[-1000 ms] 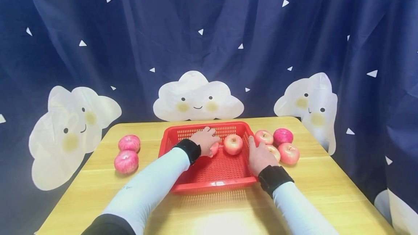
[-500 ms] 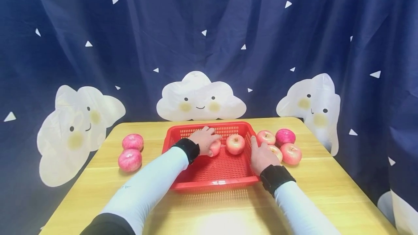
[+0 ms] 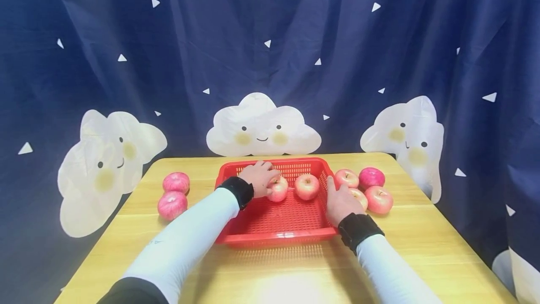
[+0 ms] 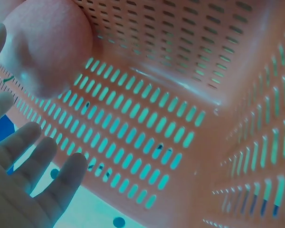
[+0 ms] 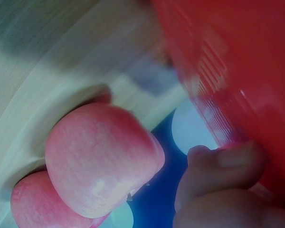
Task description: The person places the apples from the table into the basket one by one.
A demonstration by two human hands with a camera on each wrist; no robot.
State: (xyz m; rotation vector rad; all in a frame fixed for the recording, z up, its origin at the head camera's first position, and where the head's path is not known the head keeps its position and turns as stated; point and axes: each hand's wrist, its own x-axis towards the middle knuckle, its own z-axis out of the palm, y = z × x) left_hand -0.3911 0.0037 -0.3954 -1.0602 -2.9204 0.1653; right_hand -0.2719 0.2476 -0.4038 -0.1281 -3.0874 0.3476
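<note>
Wooden table (image 3: 438, 247) bearing a red basket (image 3: 282, 236)

A dark blue curtain (image 3: 270, 22) printed with smiling clouds (image 3: 263, 129) hangs behind the table. The basket sits near the table's far edge, about midway along it. The left hand (image 3: 258, 179) is in the basket, its fingers spread and loose beside an apple (image 3: 279, 192), contact unclear. The right hand (image 3: 343, 204) grips the basket's right rim. A second apple (image 3: 307, 187) lies just right of the first, both toward the basket's far wall. Between the basket and the table's right edge, three more apples (image 3: 379, 200) cluster with a pink round (image 3: 371, 177). Two more rounds (image 3: 172, 206) sit together toward the table's left edge.
</note>
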